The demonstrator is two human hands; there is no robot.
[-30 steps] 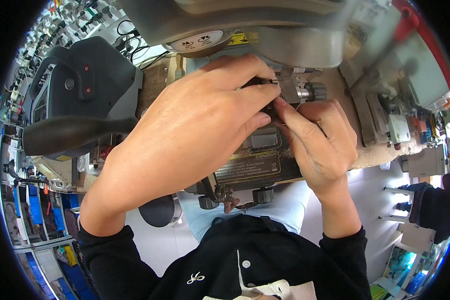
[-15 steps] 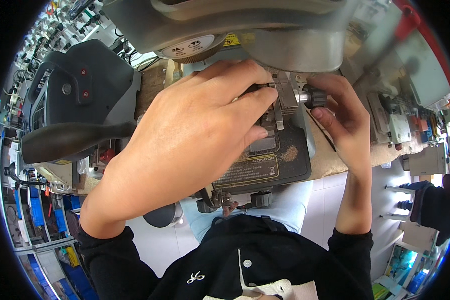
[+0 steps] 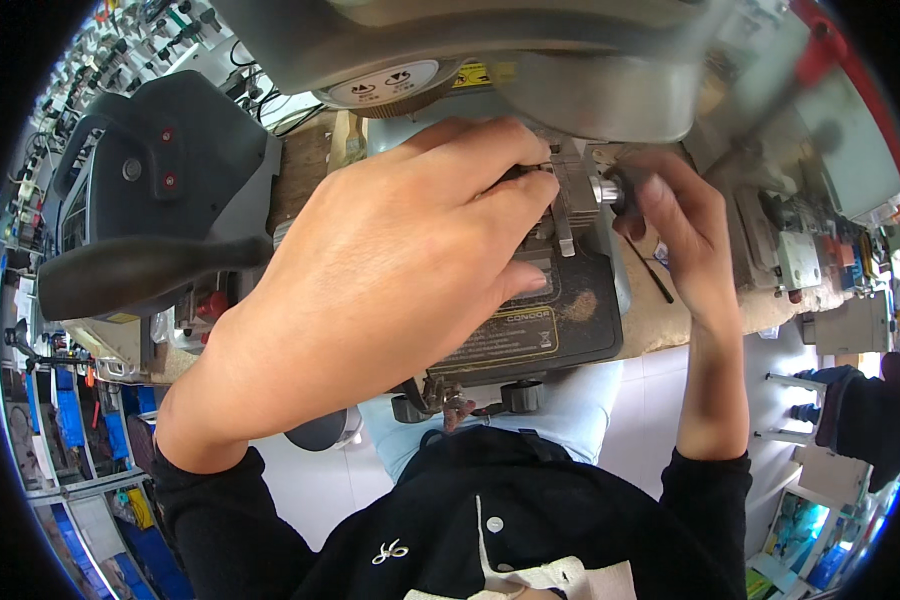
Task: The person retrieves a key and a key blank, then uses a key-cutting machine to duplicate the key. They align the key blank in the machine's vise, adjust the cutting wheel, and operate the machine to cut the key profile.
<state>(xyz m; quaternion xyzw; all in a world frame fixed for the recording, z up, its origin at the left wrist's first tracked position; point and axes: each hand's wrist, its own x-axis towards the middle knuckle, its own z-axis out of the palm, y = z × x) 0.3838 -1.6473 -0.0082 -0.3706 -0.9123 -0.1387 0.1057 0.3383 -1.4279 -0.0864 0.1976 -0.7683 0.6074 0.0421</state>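
Single head-worn fisheye view, taken from above the person's chest and directed steeply downward and slightly forward onto a workbench (image 3: 670, 330). The lens sat very close to the work: the left hand (image 3: 390, 290) filled the centre of the frame, the right hand (image 3: 680, 235) lay right of centre, and both forearms entered from the lower edge over a black garment (image 3: 490, 530). A grey machine (image 3: 530, 50) spanned the top. Straight edges curved toward the dark circular rim, where shelves (image 3: 30, 420) on the left and floor (image 3: 650, 400) below appeared compressed. No second view was supplied, so no overlap existed.
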